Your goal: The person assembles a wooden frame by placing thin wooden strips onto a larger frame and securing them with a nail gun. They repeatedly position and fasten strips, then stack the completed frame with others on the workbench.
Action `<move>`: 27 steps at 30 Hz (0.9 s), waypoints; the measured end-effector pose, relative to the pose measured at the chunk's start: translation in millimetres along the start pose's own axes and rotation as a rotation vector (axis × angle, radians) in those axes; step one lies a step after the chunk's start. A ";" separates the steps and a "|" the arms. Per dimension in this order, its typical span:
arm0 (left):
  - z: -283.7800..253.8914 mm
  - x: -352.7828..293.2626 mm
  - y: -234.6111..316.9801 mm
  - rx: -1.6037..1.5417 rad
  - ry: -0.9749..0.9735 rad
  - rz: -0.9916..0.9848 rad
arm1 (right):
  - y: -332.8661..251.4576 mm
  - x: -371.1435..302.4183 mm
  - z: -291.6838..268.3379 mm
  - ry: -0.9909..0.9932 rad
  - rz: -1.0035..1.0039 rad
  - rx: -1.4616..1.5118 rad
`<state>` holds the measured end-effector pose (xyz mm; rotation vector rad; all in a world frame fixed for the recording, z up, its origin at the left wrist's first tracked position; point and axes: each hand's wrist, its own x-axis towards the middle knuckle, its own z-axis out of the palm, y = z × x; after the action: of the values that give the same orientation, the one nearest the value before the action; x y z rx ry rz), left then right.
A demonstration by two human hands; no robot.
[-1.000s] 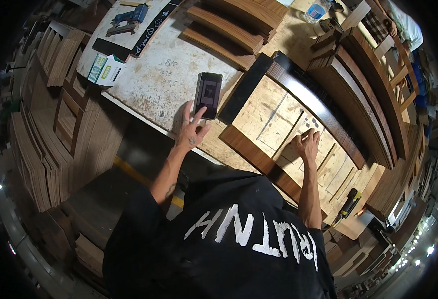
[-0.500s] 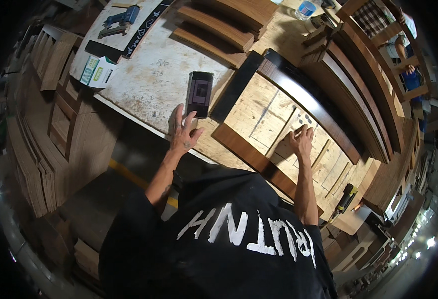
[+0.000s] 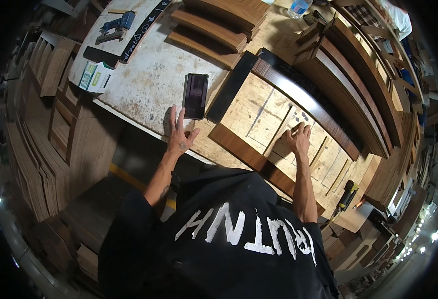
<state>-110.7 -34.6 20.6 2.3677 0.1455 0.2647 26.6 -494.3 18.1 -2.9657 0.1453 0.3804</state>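
My left hand rests at the near edge of the worktable with its fingers spread, holding nothing. Just beyond its fingertips lies a phone with a dark screen. Over the light wooden panel on the right, my right hand points down with its fingers bent together; what they hold, if anything, is hidden. Several small dark discs lie by its fingertips. A brown wooden strip runs along the panel's near side, a glossy dark board along its far side, and a black strip at its left end.
Curved brown wooden pieces are stacked at the back. More long curved boards stand at the right. A blue nail gun and a small box sit at the far left. A black-and-yellow tool lies at the panel's right end.
The whole view has shifted slightly. Both hands stay at nearly the same places, the left still spread and the right still bent by the discs.
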 end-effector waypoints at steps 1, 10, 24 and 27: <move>-1.6 0.7 0.4 0.037 -0.031 -0.017 | -0.1 -0.1 -0.2 -0.002 0.006 0.002; -6.7 3.2 7.0 0.065 -0.008 0.002 | -1.6 -3.3 -8.5 -0.039 0.029 0.072; -7.4 -4.6 11.7 0.145 -0.133 -0.031 | -0.2 -5.6 -1.8 -0.050 0.033 0.047; -2.4 -1.0 15.7 0.226 -0.133 -0.058 | -4.7 -5.1 -6.4 -0.070 0.039 0.010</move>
<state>-111.7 -44.5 33.0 2.5910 0.1889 0.0643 23.7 -490.3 26.2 -2.9388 0.1973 0.4865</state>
